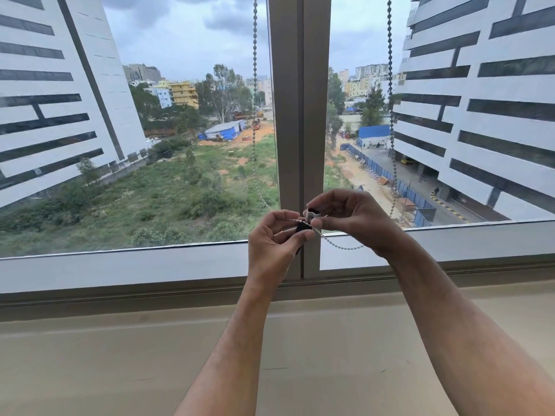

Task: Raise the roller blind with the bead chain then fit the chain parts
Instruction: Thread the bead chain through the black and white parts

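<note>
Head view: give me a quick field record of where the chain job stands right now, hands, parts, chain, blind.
left hand: pinching a black part and the chain
right hand: holding a small silver part at the chain
chain: two strands hang in front of the window, one each side of the mullion; lower loop runs through both hands and sags below the right hand
parts: black and silver pieces close together, whether joined cannot be told
blind: not visible; glass uncovered
sill: below the hands
</note>
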The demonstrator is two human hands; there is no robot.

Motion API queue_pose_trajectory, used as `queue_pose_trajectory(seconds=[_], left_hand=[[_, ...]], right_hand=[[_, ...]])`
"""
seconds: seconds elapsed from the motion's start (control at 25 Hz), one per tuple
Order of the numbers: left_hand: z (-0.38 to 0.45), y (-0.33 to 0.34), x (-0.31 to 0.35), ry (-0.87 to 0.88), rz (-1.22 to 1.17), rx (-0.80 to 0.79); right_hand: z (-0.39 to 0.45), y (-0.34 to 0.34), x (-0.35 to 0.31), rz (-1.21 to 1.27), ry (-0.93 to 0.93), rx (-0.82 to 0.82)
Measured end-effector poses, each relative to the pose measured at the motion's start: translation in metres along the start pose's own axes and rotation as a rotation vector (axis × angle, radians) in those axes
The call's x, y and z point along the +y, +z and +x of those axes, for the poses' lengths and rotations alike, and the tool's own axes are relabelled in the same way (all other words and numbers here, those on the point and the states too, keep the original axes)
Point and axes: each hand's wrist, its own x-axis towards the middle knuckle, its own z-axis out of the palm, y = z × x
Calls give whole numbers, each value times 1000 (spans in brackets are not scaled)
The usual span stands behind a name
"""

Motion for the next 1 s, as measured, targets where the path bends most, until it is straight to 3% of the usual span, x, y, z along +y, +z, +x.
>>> queue_pose_trajectory(seconds=[0.2,0.4,0.52,1.0], left_hand=[[-1,-1,-2,-8,15,9],[0,1,-5,-5,42,12],[1,-2,-4,-7,49,14],[9,2,-4,12,146,17]], right_hand=[[4,-4,1,-167,-35,3],[2,-5,2,-107,-36,33],[4,-6,-2,-226,-60,-6],[15,5,-5,-280,74,107]])
